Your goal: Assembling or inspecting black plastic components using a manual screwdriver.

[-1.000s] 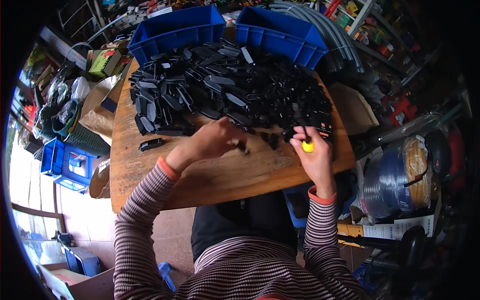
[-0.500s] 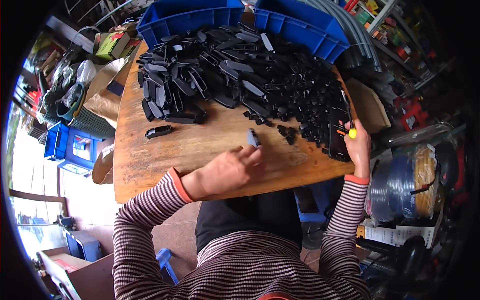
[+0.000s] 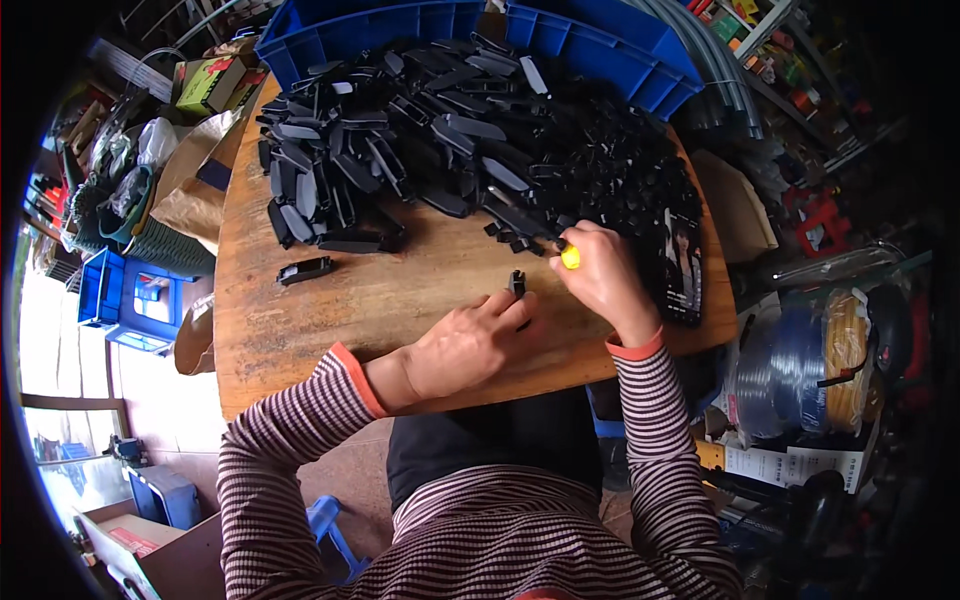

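My left hand [image 3: 465, 345] rests near the table's front edge, its fingers closed on a small black plastic part [image 3: 517, 283] that stands up from the fingertips. To its right, my right hand [image 3: 605, 275] grips a slim black tool with a yellow end [image 3: 571, 257]; its thin shaft points up and left, over the edge of the heap. Most of its grip is hidden in the fist. One finished-looking black plastic piece [image 3: 305, 270] lies alone on the left of the table. Beyond my hands spreads a big heap of long black plastic casings [image 3: 420, 130].
Small black parts [image 3: 630, 175] are piled at the heap's right side. A phone with a lit screen [image 3: 682, 265] lies at the wooden table's [image 3: 270, 340] right edge. Two blue crates [image 3: 380, 30] stand along the back. Coils of clear and yellow tubing [image 3: 800, 365] sit at the right.
My right hand has moved left from beside the phone to near my left hand, bringing the tool. The phone's screen picture differs. The part in my left hand has turned.
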`<state>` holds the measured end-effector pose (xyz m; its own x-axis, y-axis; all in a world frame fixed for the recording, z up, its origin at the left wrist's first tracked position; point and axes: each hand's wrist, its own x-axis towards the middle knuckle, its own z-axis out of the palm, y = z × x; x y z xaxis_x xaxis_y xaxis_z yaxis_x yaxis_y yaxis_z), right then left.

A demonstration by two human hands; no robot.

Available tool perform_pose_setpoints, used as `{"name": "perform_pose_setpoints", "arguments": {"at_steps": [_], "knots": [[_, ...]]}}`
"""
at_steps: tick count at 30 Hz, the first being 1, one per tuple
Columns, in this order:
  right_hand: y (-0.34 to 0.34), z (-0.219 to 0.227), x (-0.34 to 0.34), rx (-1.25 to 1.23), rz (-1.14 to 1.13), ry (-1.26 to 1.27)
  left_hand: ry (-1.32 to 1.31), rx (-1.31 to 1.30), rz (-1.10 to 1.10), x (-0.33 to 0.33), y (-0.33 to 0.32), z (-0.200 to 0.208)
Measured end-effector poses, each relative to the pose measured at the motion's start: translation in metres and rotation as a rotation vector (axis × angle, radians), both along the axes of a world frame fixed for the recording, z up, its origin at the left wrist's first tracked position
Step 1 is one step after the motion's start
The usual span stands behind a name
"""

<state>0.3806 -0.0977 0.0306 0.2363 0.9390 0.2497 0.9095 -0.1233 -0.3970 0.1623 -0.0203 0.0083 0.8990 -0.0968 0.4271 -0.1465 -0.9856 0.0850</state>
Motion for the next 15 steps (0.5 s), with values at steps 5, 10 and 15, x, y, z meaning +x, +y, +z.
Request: {"name": "perform_pose_setpoints", "arguments": {"at_steps": [5,10,15], "knots": [[0.008,0.003,-0.006,0.044,-0.007,-0.029,0.081,-0.053,-0.019,0.0,-0.001,-0.002],[-0.007,0.02,-0.023,0.12,-0.023,0.186,0.034,-0.049,-0.037,0.0,0.0,0.003],[-0.013,0.016,-0.035,0.038,0.112,0.271,0.003,0.001,-0.009,0.001,-0.001,0.003]]}}
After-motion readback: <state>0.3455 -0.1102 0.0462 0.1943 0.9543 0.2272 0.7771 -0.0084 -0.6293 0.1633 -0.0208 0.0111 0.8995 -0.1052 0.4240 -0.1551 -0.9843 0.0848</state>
